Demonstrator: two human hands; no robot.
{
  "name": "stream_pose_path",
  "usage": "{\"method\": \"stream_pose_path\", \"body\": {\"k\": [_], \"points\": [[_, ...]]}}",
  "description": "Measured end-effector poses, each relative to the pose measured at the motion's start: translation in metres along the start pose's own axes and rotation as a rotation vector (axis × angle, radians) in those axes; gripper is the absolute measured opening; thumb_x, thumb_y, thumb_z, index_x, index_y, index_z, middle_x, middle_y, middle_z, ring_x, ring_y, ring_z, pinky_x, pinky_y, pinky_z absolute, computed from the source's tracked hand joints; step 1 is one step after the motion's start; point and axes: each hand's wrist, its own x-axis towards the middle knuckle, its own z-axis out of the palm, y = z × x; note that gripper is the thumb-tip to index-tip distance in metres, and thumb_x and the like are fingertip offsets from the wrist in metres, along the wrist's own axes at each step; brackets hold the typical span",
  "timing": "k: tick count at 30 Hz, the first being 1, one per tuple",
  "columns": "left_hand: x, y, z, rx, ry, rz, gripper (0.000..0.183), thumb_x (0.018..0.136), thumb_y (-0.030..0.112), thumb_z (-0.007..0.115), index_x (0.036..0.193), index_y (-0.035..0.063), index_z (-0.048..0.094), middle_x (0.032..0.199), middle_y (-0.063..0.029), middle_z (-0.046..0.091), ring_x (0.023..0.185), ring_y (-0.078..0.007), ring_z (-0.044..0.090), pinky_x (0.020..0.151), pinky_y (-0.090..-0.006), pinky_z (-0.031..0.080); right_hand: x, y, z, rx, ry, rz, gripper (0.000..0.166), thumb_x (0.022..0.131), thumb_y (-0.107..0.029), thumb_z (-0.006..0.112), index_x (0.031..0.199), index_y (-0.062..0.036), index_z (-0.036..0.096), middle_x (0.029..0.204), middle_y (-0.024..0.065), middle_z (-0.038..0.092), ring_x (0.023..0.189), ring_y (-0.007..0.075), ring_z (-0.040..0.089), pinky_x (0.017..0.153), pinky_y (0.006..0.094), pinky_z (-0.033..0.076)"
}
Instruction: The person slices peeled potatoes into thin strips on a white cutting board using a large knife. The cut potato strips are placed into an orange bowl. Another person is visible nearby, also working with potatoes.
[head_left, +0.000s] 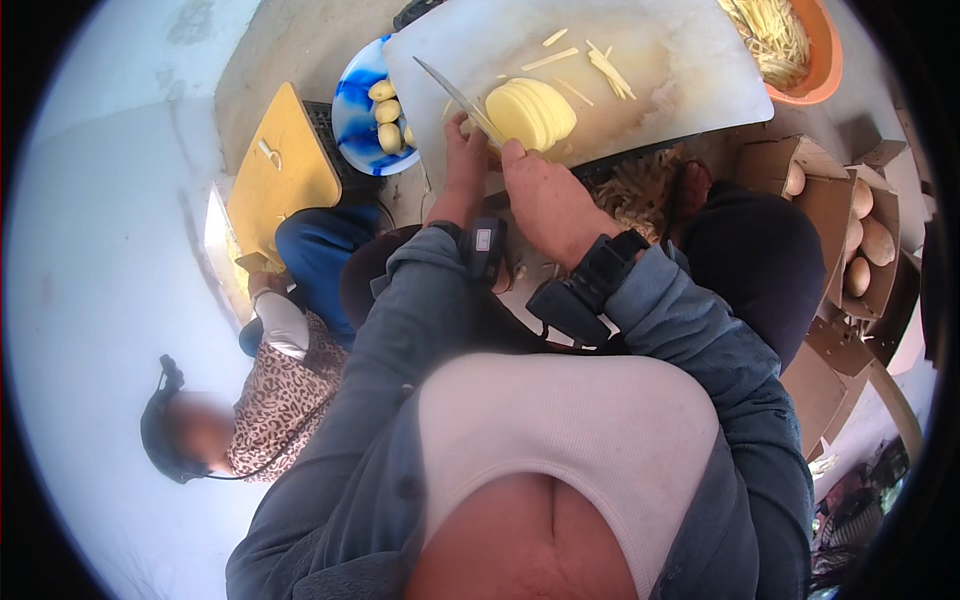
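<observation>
My right hand (555, 196) grips a kitchen knife (459, 96), its handle hidden in the fist and its blade pointing up and left. Right beside the blade is a fanned stack of peeled potato slices (525, 112) on a white cutting board (675, 67). My left hand (466, 159) is on the blade's left side at the board's near edge, fingers bent close to the blade. Whether it holds a piece is hidden. Cut potato sticks (611, 71) lie loose on the board beyond the stack.
A blue-and-white basin (356, 139) holds whole peeled potatoes (387, 112). Shredded potato fills an orange bowl (825, 71). Cardboard boxes (832, 232) with unpeeled potatoes (876, 240) stand at right. Peelings (637, 191) lie below the board. A co-worker (285, 375) sits at left by a yellow board (281, 165).
</observation>
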Motion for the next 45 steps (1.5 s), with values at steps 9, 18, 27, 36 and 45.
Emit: {"method": "stream_pose_path", "body": {"k": [9,18,27,36,45], "points": [[-0.003,-0.011,-0.006,0.228,-0.024,0.205,0.048,0.090,0.019,0.048,0.132,0.0051,0.028,0.095,-0.0149,0.055,0.069,-0.0195,0.059,0.053,-0.0300,0.049,-0.001,-0.001,-0.004,0.104,-0.035,0.035,0.016,0.080,0.001,0.047,0.095,0.0031,0.042,0.082,0.0259,0.061,0.075,0.0397,0.063,0.065,0.0439,0.053],[-0.002,-0.003,-0.007,-0.206,-0.013,-0.201,0.050,0.091,0.019,0.046,0.135,0.0087,0.025,0.095,-0.0136,0.054,0.073,-0.0195,0.057,0.060,-0.0309,0.049,-0.005,-0.001,-0.003,0.192,-0.051,0.037,0.014,0.082,-0.002,0.046,0.095,0.0032,0.043,0.085,0.0274,0.061,0.080,0.0416,0.062,0.070,0.0461,0.051],[-0.016,0.029,0.005,-0.098,0.047,-0.189,0.049,0.091,0.019,0.043,0.136,0.0090,0.026,0.092,-0.0122,0.054,0.073,-0.0175,0.054,0.062,-0.0305,0.047,0.001,0.003,0.001,0.207,-0.050,0.074,0.014,0.083,-0.002,0.046,0.095,0.0039,0.043,0.087,0.0283,0.060,0.084,0.0431,0.061,0.073,0.0476,0.049],[-0.015,0.007,-0.010,0.302,-0.041,0.084,0.053,0.090,0.030,0.043,0.137,0.0130,0.026,0.100,-0.0137,0.053,0.079,-0.0206,0.054,0.068,-0.0332,0.045,-0.012,0.005,0.000,0.259,-0.084,0.067,0.016,0.081,-0.002,0.047,0.095,0.0046,0.043,0.085,0.0289,0.061,0.084,0.0426,0.061,0.074,0.0467,0.050],[-0.013,0.004,-0.009,0.285,-0.065,0.089,0.051,0.090,0.031,0.042,0.137,0.0143,0.027,0.102,-0.0127,0.052,0.081,-0.0199,0.052,0.069,-0.0329,0.044,-0.009,0.007,0.007,0.245,-0.072,0.082,0.017,0.081,-0.003,0.048,0.096,0.0035,0.043,0.084,0.0280,0.062,0.080,0.0422,0.062,0.070,0.0464,0.051]]}}
